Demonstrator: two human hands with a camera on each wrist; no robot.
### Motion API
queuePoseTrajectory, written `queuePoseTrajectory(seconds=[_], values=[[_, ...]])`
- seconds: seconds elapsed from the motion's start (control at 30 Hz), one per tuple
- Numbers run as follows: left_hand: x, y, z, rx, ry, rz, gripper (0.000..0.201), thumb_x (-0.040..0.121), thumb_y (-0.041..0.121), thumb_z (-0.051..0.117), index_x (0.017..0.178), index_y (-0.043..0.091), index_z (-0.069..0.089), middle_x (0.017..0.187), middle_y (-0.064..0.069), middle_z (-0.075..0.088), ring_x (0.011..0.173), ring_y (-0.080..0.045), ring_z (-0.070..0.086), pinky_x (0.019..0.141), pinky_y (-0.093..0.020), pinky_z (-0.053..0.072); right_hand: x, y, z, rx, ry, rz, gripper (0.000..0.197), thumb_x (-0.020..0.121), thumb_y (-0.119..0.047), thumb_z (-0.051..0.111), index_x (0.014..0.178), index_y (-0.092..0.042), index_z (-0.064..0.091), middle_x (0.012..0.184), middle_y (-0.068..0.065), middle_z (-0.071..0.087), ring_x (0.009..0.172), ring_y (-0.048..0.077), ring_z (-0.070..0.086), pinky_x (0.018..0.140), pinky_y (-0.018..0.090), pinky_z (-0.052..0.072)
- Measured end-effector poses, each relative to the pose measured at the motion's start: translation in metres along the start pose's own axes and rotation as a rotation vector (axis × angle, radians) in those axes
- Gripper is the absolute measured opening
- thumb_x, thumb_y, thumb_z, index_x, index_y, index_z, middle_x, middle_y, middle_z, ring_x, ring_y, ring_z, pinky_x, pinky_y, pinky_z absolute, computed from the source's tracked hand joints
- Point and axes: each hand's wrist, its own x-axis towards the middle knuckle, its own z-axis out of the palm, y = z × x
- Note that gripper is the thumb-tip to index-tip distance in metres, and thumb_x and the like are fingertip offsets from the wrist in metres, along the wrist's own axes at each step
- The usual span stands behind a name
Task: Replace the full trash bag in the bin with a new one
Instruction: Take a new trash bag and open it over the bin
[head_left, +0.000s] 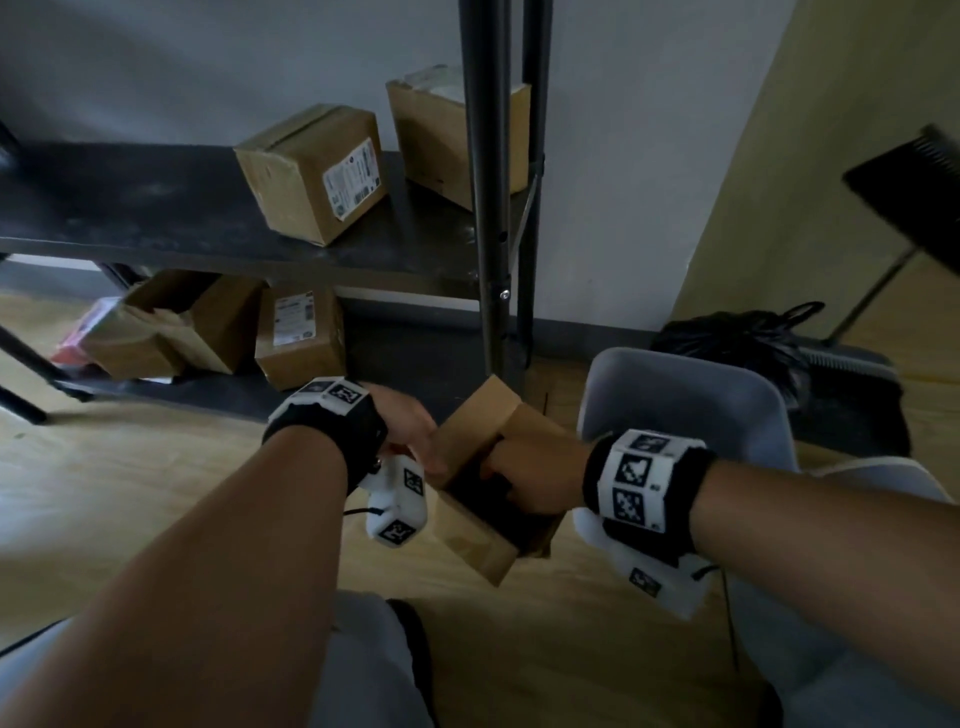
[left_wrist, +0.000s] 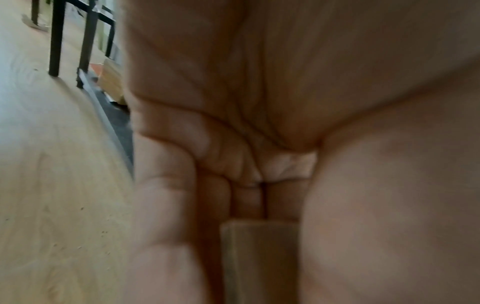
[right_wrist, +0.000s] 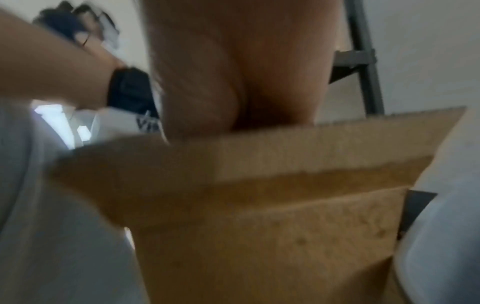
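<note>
**Fetching a fresh bag from the box**

Nearest the camera, low in the head view, two bare forearms with black-and-white marker wristbands meet over a small open brown cardboard box (head_left: 488, 499) held above the wooden floor. The left hand (head_left: 410, 436) grips the box's left side, fingers curled round its edge. The right hand (head_left: 530, 478) reaches into the opening — whether its fingers have closed on anything inside cannot be told.

Just behind, centre right, stands the pale grey plastic bin (head_left: 691, 400), with no liner visible. Beyond it, by the wall, lies the tied black full trash bag (head_left: 737, 343) — already out.

The step in hand looks like drawing out a new bag; next, it needs pulling free and shaking open over the bin.
</note>
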Motion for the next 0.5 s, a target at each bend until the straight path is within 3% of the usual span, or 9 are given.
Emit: queuePoseTrajectory(seconds=[0.07,0.13,0.2,0.27,0.3,0.37,0.43,0.5], values=[[0.0,0.007,-0.002,0.032,-0.04,0.017,0.02,0.068,0.02,0.083,0.085,0.014,0.075,0.089,-0.005,0.074,0.108,-0.033,0.063,0.103,-0.047,0.045,0.0,0.002,0.012,-0.032,-0.025,-0.005,0.024,0.093,-0.016,0.048,0.104,-0.011,0.068,0.104,0.005,0.067,0.093,0.024,0.062,0.078,0.026,0.045],[-0.001,0.014,-0.001,0.03,-0.097,0.035,0.004,0.077,0.012,0.075,0.079,0.015,0.075,0.078,-0.001,0.074,0.093,-0.027,0.065,0.097,-0.042,0.048,0.0,0.002,0.014,0.044,-0.162,0.01,0.027,0.097,-0.013,0.046,0.113,-0.001,0.063,0.115,0.014,0.064,0.103,0.03,0.06,0.073,0.024,0.038],[-0.002,0.02,0.0,0.034,-0.133,0.049,0.006,0.079,0.009,0.073,0.078,0.015,0.074,0.072,0.0,0.073,0.082,-0.022,0.064,0.086,-0.038,0.05,0.0,-0.003,0.013,0.062,-0.318,-0.027,0.036,0.097,-0.022,0.049,0.122,0.003,0.058,0.123,0.017,0.06,0.112,0.033,0.056,0.086,0.027,0.039],[0.0,0.023,0.001,0.039,-0.158,0.046,0.007,0.08,0.008,0.072,0.078,0.015,0.074,0.071,0.0,0.073,0.079,-0.02,0.064,0.086,-0.038,0.05,0.0,-0.009,0.011,-0.027,-0.378,-0.068,0.044,0.091,-0.039,0.056,0.12,-0.006,0.061,0.117,0.009,0.063,0.107,0.029,0.058,0.093,0.035,0.046],[-0.003,0.025,0.002,0.057,-0.162,0.038,0.006,0.08,0.01,0.072,0.079,0.015,0.074,0.073,0.0,0.072,0.08,-0.021,0.064,0.088,-0.039,0.049,0.001,-0.011,0.01,-0.061,-0.384,-0.067,0.045,0.089,-0.045,0.056,0.117,-0.01,0.063,0.112,0.005,0.064,0.103,0.027,0.059,0.091,0.036,0.047],[-0.005,0.024,0.003,0.129,-0.146,0.018,0.003,0.08,0.014,0.073,0.079,0.017,0.075,0.075,0.0,0.072,0.084,-0.022,0.064,0.092,-0.04,0.049,0.004,-0.014,0.012,-0.072,-0.344,-0.051,0.037,0.092,-0.036,0.056,0.117,-0.01,0.062,0.113,0.006,0.063,0.106,0.027,0.06,0.089,0.035,0.046],[0.0,0.018,0.001,0.194,-0.108,-0.013,0.002,0.076,0.022,0.076,0.074,0.022,0.076,0.082,-0.001,0.075,0.094,-0.025,0.067,0.1,-0.043,0.049,0.009,-0.013,0.014,0.037,-0.251,-0.041,0.032,0.095,-0.024,0.052,0.122,-0.008,0.06,0.123,0.009,0.061,0.113,0.027,0.057,0.093,0.033,0.045],[0.002,0.013,0.003,0.271,-0.017,-0.05,0.015,0.067,0.034,0.078,0.078,0.023,0.077,0.093,-0.003,0.076,0.101,-0.027,0.069,0.098,-0.045,0.052,0.009,-0.012,0.01,0.22,-0.125,-0.008,0.028,0.097,-0.021,0.049,0.12,-0.011,0.061,0.125,0.007,0.06,0.113,0.024,0.056,0.091,0.027,0.04]])
